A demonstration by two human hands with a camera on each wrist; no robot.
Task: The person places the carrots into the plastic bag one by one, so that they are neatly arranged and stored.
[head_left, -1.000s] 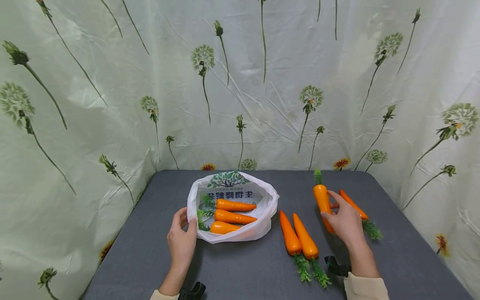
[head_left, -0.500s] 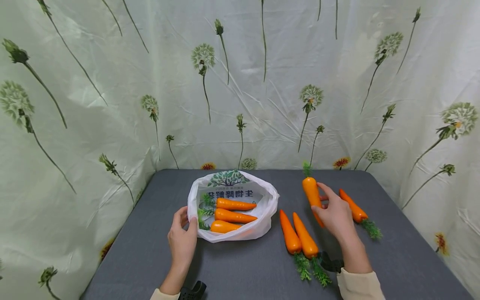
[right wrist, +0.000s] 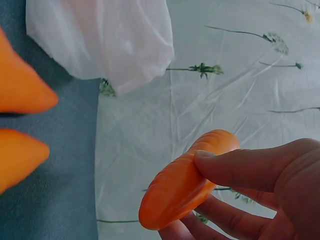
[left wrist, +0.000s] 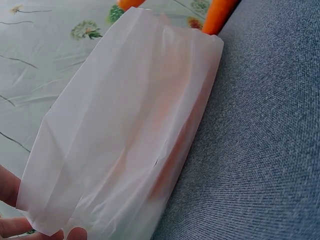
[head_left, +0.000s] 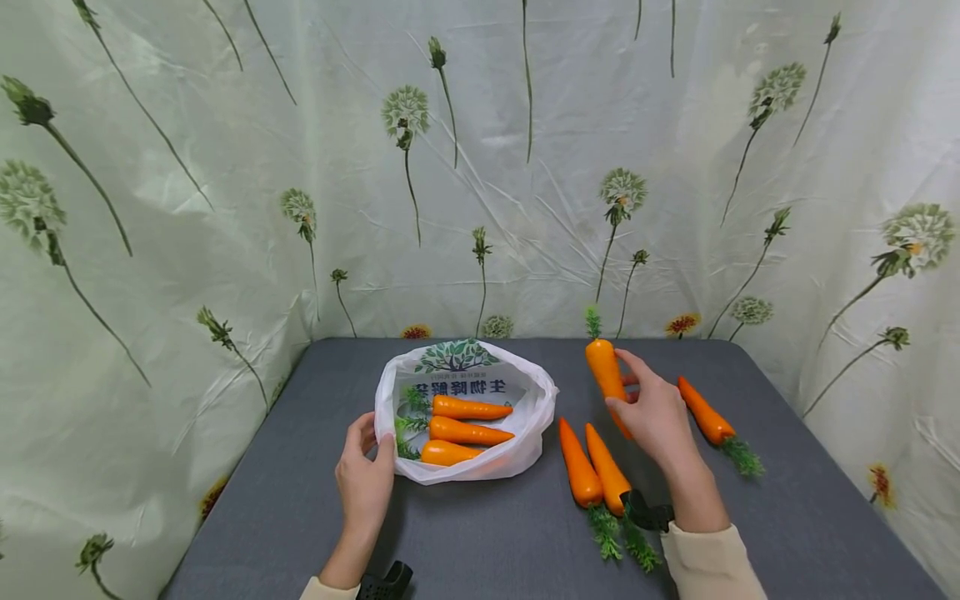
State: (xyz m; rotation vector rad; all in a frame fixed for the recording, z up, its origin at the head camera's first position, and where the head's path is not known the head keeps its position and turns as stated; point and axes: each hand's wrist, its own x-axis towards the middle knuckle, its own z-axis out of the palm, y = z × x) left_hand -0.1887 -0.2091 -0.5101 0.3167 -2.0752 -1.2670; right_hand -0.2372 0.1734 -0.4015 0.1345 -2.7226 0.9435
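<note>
My right hand grips a carrot between thumb and fingers, its green top pointing up and away. In the right wrist view the thumb presses on the ridged side of this carrot. My left hand pinches the left rim of a white plastic bag, whose mouth is open toward me. Inside the bag lie three carrots, leaves to the left. In the left wrist view the bag's pale side fills the middle, with fingertips at its lower left edge.
Two carrots lie side by side on the dark grey table, right of the bag and close to my right wrist. Another carrot rests farther right. Behind the table hangs a pale curtain printed with dandelions.
My right hand has carried its carrot leftward and a little farther back, toward the bag. My left hand and the bag stay in place.
</note>
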